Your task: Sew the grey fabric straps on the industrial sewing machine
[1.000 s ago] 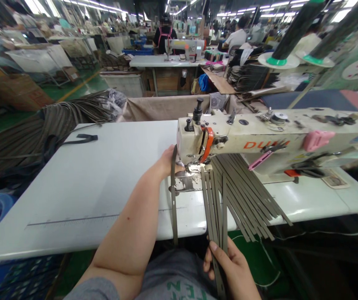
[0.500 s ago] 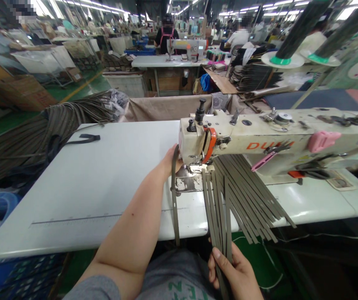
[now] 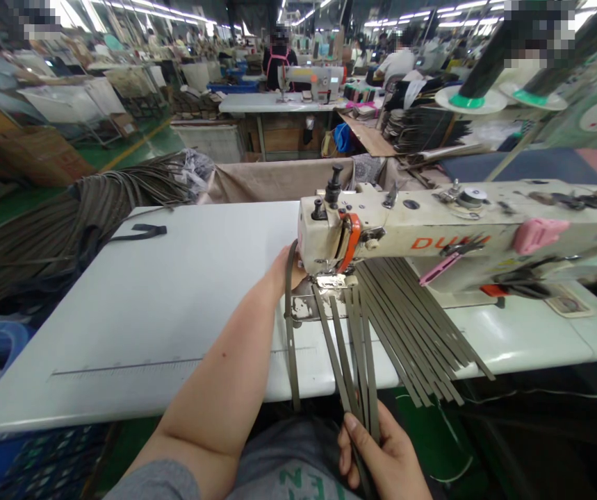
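Observation:
In the head view, my right hand (image 3: 381, 451) is closed around several narrow olive-grey strips (image 3: 344, 361) below the table's front edge. Those strips run up, slightly spread, to the presser foot of the sewing machine (image 3: 392, 232). My left hand (image 3: 283, 269) reaches in at the left of the machine head; its fingers are hidden behind it. One single strip (image 3: 291, 347) hangs over that hand and down past the table edge. Right of the needle area, a fan of similar strips (image 3: 418, 333) lies on the table and overhangs its front.
The white table (image 3: 199, 278) bears a printed ruler and a short dark strap (image 3: 146, 230). A large bundle of strips (image 3: 84, 215) lies to the left, above a blue bin (image 3: 1, 340). Thread cones (image 3: 486, 69) stand at the right. Other people sit at machines behind.
My right hand has shifted slightly left with its strips. The strips at the needle have moved left and fanned apart. My left hand stays in nearly the same place.

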`<act>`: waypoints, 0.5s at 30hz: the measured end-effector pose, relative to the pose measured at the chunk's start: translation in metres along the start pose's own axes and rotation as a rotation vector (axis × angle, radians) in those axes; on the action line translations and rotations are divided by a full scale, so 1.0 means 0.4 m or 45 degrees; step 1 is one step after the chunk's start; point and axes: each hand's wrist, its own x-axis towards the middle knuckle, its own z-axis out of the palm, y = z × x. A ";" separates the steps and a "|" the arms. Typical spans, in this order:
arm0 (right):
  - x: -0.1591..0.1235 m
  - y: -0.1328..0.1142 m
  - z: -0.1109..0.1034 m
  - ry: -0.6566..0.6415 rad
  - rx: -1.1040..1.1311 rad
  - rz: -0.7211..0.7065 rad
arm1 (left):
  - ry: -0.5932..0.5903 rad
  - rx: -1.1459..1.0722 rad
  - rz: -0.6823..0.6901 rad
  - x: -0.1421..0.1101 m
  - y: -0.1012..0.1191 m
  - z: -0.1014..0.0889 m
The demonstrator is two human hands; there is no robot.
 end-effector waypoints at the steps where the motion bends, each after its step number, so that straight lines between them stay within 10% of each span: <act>1: 0.000 -0.001 0.004 0.004 0.002 0.007 | 0.010 0.005 -0.019 -0.002 0.003 0.001; 15: -0.002 -0.009 0.033 0.078 -0.020 -0.031 | 0.182 -0.075 -0.135 -0.018 0.032 0.009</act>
